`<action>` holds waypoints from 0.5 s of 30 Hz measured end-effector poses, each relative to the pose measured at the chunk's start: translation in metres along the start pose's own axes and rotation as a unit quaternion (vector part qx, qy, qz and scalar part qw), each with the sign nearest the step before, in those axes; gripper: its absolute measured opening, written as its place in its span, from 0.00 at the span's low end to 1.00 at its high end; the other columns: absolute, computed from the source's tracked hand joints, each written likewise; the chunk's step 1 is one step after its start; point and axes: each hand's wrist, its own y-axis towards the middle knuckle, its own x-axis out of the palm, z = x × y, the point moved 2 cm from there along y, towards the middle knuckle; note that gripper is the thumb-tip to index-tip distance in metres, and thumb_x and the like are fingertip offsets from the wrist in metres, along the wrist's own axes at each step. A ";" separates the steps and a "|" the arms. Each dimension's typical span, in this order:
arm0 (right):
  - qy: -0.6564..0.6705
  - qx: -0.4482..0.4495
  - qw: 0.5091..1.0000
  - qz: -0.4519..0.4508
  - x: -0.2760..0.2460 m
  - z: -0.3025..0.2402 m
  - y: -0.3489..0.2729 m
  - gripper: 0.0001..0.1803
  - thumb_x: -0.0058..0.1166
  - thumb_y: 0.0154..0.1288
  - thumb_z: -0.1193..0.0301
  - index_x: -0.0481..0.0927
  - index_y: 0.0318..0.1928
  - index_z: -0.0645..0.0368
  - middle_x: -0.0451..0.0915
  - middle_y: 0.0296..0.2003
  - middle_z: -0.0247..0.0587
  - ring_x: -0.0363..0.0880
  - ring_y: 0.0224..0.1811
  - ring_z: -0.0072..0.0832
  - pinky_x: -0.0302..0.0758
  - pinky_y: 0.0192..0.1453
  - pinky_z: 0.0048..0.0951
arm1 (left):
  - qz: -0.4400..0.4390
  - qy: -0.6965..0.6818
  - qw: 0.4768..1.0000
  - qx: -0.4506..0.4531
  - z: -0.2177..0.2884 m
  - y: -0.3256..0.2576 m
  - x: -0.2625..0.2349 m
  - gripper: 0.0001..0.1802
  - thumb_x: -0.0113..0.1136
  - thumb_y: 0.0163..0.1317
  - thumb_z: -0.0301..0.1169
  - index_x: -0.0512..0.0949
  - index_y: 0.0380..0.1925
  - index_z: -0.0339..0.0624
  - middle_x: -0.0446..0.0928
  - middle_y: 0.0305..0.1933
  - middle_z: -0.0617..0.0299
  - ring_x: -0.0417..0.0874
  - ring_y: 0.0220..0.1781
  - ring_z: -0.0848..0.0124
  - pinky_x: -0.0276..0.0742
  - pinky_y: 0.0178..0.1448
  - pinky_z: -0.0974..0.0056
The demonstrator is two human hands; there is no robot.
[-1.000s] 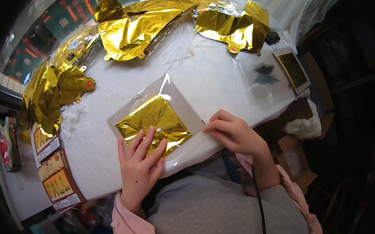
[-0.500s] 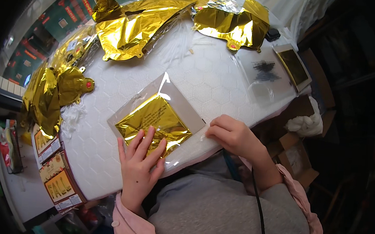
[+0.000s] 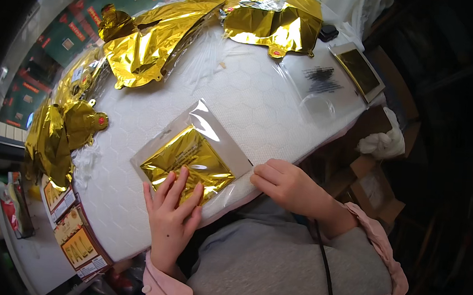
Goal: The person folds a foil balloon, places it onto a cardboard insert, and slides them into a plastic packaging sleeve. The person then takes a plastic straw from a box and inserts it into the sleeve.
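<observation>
A clear plastic bag (image 3: 212, 125) lies slanted on the white padded surface in front of me. Folded gold foil (image 3: 192, 158) shows through it, with lines of dark print on the bag above the foil. My left hand (image 3: 171, 217) rests flat on the bag's near part, fingers spread over the foil. At the bag's right corner, my right hand (image 3: 280, 184) is closed, thumb and fingers pinched together beside the bag's clear edge. Whatever lies between those fingertips is hidden.
Gold foil balloons lie at the far side (image 3: 145, 45), far right (image 3: 278, 27) and left (image 3: 65, 133). Printed cards (image 3: 84, 244) line the left edge. A stack of clear bags (image 3: 323, 88) sits at right, near an open cardboard box (image 3: 376, 190) below the surface.
The whole view has shifted slightly, so things appear lower and further left. Both hands keep nearly the same places against the bag; the right hand stays pinched at its corner.
</observation>
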 end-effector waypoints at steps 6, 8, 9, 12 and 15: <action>0.106 -0.072 0.984 -0.122 0.010 -0.025 -0.017 0.15 0.61 0.56 0.74 0.79 0.45 0.63 0.78 0.45 0.41 0.79 0.47 0.36 0.80 0.50 0.33 | -0.006 -0.003 1.000 0.005 -0.001 -0.001 -0.001 0.24 0.68 0.60 0.31 0.87 0.59 0.58 0.73 0.77 0.60 0.70 0.79 0.54 0.44 0.84 0.32; 0.298 -0.022 0.925 -0.234 0.006 -0.027 -0.026 0.07 0.59 0.67 0.72 0.75 0.37 0.61 0.73 0.38 0.41 0.77 0.45 0.37 0.78 0.50 0.35 | 0.000 -0.001 1.000 0.015 -0.002 -0.001 0.000 0.27 0.71 0.59 0.31 0.85 0.60 0.60 0.72 0.78 0.61 0.70 0.78 0.55 0.44 0.83 0.32; 0.342 -0.017 0.899 -0.274 0.006 -0.020 -0.032 0.07 0.58 0.72 0.71 0.76 0.41 0.61 0.74 0.39 0.42 0.78 0.45 0.39 0.78 0.50 0.38 | 0.001 -0.002 1.000 0.014 -0.002 -0.002 0.000 0.27 0.71 0.59 0.31 0.85 0.60 0.60 0.72 0.78 0.61 0.70 0.78 0.55 0.44 0.83 0.32; 0.429 0.011 0.862 -0.269 -0.015 0.007 -0.041 0.07 0.60 0.70 0.72 0.78 0.42 0.61 0.75 0.40 0.42 0.79 0.44 0.39 0.77 0.49 0.38 | -0.002 -0.010 1.000 0.013 -0.003 -0.003 -0.002 0.26 0.70 0.60 0.31 0.85 0.61 0.59 0.72 0.78 0.60 0.70 0.78 0.54 0.42 0.83 0.31; 0.346 0.127 0.915 -0.165 -0.051 0.041 -0.053 0.04 0.62 0.68 0.76 0.80 0.41 0.61 0.77 0.42 0.41 0.79 0.43 0.38 0.77 0.47 0.35 | -0.034 -0.029 0.999 -0.008 -0.002 -0.006 -0.007 0.24 0.66 0.63 0.31 0.86 0.61 0.56 0.70 0.79 0.59 0.66 0.81 0.53 0.40 0.84 0.33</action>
